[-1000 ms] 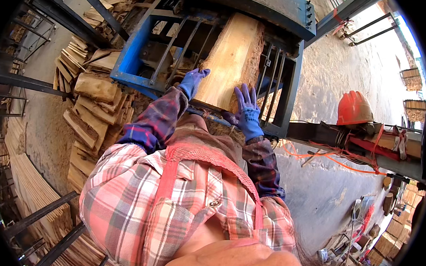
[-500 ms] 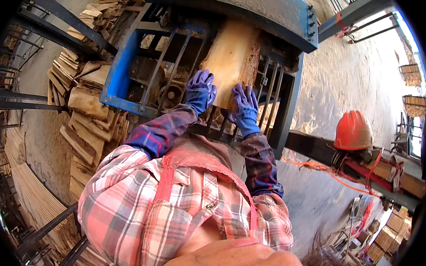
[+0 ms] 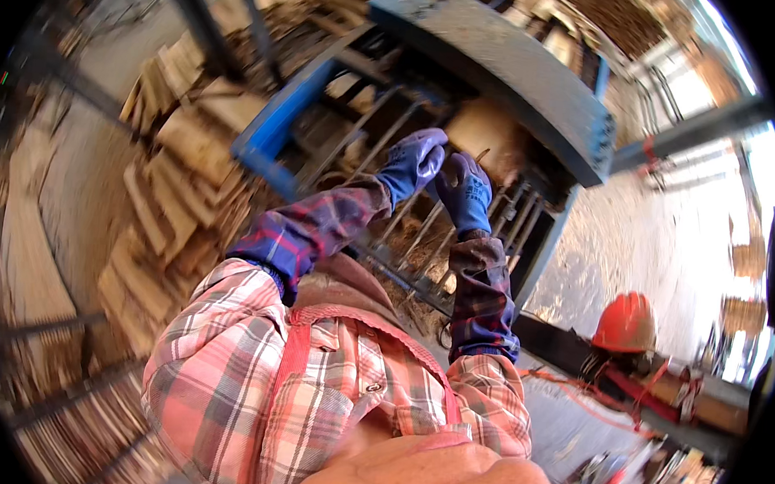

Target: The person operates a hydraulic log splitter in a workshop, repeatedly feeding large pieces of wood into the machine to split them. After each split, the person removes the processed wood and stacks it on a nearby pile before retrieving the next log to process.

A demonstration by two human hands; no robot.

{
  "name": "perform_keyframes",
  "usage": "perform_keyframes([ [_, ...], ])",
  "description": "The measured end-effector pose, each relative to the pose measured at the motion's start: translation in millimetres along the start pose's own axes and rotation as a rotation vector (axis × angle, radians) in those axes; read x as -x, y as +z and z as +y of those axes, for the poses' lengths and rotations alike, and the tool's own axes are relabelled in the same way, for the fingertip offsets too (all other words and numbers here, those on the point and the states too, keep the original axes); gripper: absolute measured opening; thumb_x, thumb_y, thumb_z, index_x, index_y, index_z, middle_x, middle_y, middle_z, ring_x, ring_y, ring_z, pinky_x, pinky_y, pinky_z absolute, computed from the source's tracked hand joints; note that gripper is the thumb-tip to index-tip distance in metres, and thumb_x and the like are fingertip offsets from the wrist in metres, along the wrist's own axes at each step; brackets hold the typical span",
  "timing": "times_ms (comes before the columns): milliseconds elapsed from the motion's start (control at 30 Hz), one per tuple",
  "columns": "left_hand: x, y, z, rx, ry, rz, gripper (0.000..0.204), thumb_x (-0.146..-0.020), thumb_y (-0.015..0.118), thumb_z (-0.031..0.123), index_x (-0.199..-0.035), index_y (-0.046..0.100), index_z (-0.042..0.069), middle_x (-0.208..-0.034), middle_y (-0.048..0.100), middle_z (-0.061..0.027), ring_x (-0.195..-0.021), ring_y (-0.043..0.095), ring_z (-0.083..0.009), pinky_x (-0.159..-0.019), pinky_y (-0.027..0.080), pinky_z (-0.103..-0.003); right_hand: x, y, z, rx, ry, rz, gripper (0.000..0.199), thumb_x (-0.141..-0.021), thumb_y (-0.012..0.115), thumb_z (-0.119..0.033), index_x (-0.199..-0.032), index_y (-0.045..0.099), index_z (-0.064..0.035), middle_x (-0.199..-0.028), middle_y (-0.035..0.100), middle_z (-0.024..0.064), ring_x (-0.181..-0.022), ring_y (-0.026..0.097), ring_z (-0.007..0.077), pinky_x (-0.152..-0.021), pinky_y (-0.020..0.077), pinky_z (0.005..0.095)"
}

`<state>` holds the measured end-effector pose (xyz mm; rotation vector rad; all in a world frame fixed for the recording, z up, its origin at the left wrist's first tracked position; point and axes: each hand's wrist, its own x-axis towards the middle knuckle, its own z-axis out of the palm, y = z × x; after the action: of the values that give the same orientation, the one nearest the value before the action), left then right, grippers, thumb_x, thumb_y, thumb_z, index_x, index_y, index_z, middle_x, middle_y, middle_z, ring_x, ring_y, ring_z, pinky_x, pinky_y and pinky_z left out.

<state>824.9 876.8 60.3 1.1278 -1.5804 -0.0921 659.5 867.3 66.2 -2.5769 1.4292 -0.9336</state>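
Both gloved hands, left hand (image 3: 414, 160) and right hand (image 3: 466, 189), press a wood block (image 3: 489, 138) into the blue machine (image 3: 501, 73), fingers seemingly flat and open.

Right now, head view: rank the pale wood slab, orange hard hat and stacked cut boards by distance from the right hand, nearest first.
1. Pale wood slab: just ahead of the blue-gloved right hand, under the blue metal machine frame.
2. Orange hard hat: lower right, on the dark bench.
3. Stacked cut boards: far left, beyond the left hand.
The last two are close to call.
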Motion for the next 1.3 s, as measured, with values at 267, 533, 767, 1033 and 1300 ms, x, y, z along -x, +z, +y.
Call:
perform_keyframes([
  [267,138.7,-151.2,27.6,-0.028,-0.369,0.342,0.017,-0.091,0.060,0.010,-0.106,0.065,0.003,-0.091,0.067,-0.0147,-0.085,0.066,-0.0256,-0.076,0.052,-0.033,32.1,73.9,-161.9,-1.084,0.081,-0.563,0.029,-0.089,0.066,-0.015,-0.114,0.064,0.0000,-0.102,0.070,0.0098,-0.090,0.064,0.0153,-0.080,0.0513,0.0303],
  [533,324.4,-316.0,-15.7,0.231,-1.061,0.525,0.023,-0.093,0.062,0.022,-0.101,0.066,0.001,-0.087,0.067,-0.0051,-0.077,0.062,-0.0150,-0.072,0.050,-0.029,68.6,132.2,-345.7,-1.090,0.071,-1.237,0.039,-0.090,0.068,-0.027,-0.113,0.064,0.0047,-0.097,0.068,0.0088,-0.083,0.063,0.0144,-0.073,0.0514,0.0280],
  [767,452.6,-498.0,-137.9,0.496,-1.312,0.788,0.025,-0.089,0.067,0.023,-0.096,0.068,-0.001,-0.084,0.069,-0.0064,-0.074,0.060,-0.0135,-0.071,0.049,-0.029,49.4,243.4,-508.8,-1.046,0.140,-1.393,0.064,-0.086,0.070,-0.039,-0.128,0.053,0.0064,-0.122,0.061,0.0151,-0.114,0.056,0.0231,-0.100,0.0425,0.0339],
  [1033,429.5,-709.2,-387.0,-0.424,-1.279,0.423,0.037,-0.084,0.067,0.027,-0.107,0.064,-0.002,-0.104,0.067,-0.0177,-0.100,0.063,-0.0289,-0.084,0.049,-0.036,2.8,512.9,-681.0,-1.113,0.412,-1.085,0.079,-0.078,0.076,-0.044,-0.134,0.048,0.0045,-0.122,0.059,0.0119,-0.107,0.058,0.0235,-0.091,0.0441,0.0316],
  [1300,358.4,-734.9,-401.9,-0.508,-1.316,0.552,0.051,-0.079,0.068,0.027,-0.122,0.057,-0.001,-0.107,0.066,-0.0217,-0.099,0.065,-0.0330,-0.088,0.051,-0.040,13.4,587.5,-738.7,-1.199,0.501,-0.790,0.058,-0.083,0.074,-0.022,-0.126,0.048,0.0075,-0.119,0.057,0.0148,-0.110,0.054,0.0241,-0.096,0.0445,0.0339],
])
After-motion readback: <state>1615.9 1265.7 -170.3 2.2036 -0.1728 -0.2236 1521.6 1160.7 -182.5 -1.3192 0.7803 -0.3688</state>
